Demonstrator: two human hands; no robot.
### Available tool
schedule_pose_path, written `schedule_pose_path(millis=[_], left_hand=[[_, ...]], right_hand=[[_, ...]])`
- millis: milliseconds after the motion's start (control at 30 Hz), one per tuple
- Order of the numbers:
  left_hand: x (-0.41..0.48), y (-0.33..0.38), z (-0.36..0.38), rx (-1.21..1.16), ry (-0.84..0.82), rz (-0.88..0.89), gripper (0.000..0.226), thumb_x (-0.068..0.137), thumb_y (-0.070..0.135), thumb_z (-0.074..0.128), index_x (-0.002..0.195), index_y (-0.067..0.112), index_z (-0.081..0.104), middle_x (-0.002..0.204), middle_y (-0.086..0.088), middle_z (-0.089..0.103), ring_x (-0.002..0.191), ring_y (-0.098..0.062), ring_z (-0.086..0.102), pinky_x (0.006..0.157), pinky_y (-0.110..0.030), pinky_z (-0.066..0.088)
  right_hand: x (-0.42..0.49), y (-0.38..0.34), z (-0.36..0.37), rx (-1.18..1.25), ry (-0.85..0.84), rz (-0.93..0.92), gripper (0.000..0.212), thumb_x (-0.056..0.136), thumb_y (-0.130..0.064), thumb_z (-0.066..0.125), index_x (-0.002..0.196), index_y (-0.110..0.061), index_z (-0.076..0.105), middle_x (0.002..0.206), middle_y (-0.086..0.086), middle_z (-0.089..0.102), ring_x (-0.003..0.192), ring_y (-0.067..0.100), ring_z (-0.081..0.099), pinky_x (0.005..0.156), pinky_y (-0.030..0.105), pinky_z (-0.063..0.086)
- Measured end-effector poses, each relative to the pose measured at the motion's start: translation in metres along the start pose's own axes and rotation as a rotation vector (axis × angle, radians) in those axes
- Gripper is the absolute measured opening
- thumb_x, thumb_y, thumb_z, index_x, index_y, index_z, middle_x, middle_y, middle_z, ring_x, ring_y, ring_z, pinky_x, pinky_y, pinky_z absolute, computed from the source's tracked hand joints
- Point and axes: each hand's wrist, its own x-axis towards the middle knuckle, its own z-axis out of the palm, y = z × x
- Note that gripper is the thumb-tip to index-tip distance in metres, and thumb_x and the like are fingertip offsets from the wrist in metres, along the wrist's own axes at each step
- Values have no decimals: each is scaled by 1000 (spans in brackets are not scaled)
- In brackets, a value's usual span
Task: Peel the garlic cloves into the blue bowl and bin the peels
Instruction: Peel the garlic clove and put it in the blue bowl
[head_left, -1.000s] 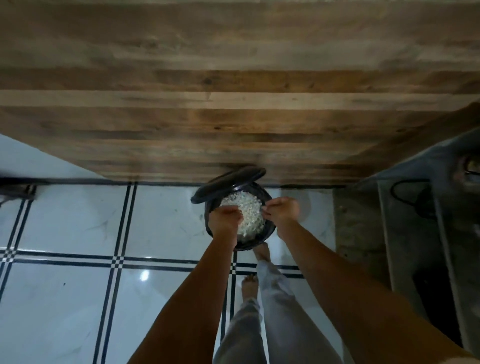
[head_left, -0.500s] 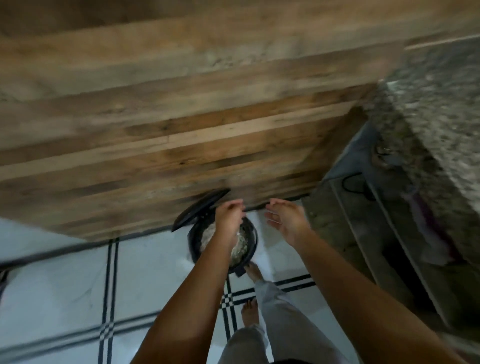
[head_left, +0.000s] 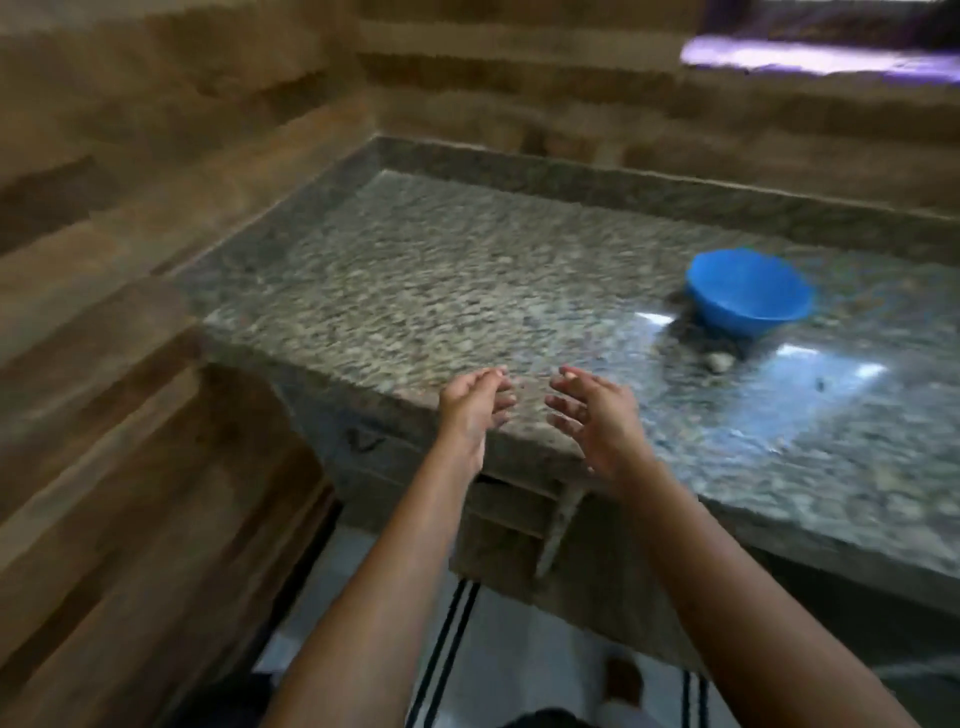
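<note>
Left hand (head_left: 470, 410) and right hand (head_left: 597, 415) at frame centre, over near corner of speckled grey granite countertop (head_left: 415, 275), palms facing, apart. Fingers of both relaxed, loosely spread, grasping nothing. Round blue plastic bowl (head_left: 748, 293) on countertop, right of centre. Small pale lump (head_left: 719, 361) just below bowl, blurred. Frame motion-blurred.

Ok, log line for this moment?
left hand: open, empty | right hand: open, empty | hands: over counter edge | bowl: on counter | pale bit beside bowl, blurred
</note>
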Motion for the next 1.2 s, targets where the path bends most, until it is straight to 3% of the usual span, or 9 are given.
schedule_pose_path(millis=[300,400,500,600,733,900,1000,1067,1200], left_hand=[[10,-58,221,185,-286,-21,14,94,9,52,84,15,61,76,-2,60,61,-11,53,50,-18,41],[16,-70,254,247,-273,-54,15,93,7,53,83,14,62,72,-6,57,58,-13,48,50,-22,35],[25,-76,270,249,-228,-68,14,93,4,51,86,10,61,70,-5,56,57,-14,45,53,-25,34],[33,-80,276,269,-190,-79,14,95,7,50,87,11,62,71,-4,58,58,-14,46,54,-26,36],[44,-83,279,283,-160,-85,15,95,8,50,87,12,62,75,-6,62,60,-15,50,56,-28,41],[56,-77,276,307,-173,-31,13,94,6,51,103,5,60,81,-5,64,63,-12,57,52,-20,49],[66,-76,272,357,-175,8,16,92,3,53,106,3,60,76,-6,62,54,-6,58,49,-19,48],[73,-80,271,481,-191,62,20,87,4,59,107,4,61,80,-4,64,57,-8,61,57,-26,49],[82,-85,272,964,-388,261,43,79,15,71,121,17,60,115,-8,58,97,-19,59,92,-31,48]], right_hand=[[68,-94,-199,-135,319,-160,13,89,-4,57,102,-1,60,76,7,59,62,16,54,58,31,50],[98,-102,-248,-368,535,-186,25,84,-16,67,104,-1,64,83,8,65,68,21,62,74,46,56],[116,-110,-275,-594,642,-185,31,81,-25,70,106,-7,64,98,12,69,85,29,66,81,44,54],[126,-113,-288,-723,637,-173,31,84,-23,68,107,-5,62,103,12,65,95,29,61,79,29,46],[137,-109,-293,-825,614,-171,14,85,-19,64,84,-5,65,89,12,66,88,26,60,69,26,38],[129,-134,-266,-631,553,-353,9,89,-20,60,90,-11,61,81,-1,62,73,11,58,56,16,42],[137,-159,-237,-595,496,-484,10,88,-23,63,92,-13,64,83,0,64,79,15,63,70,29,54],[150,-173,-222,-623,458,-483,21,87,-24,64,100,-7,67,90,5,67,84,20,65,78,38,56],[160,-173,-213,-611,426,-426,25,88,-20,63,107,-4,66,96,10,67,85,27,66,78,43,55]])
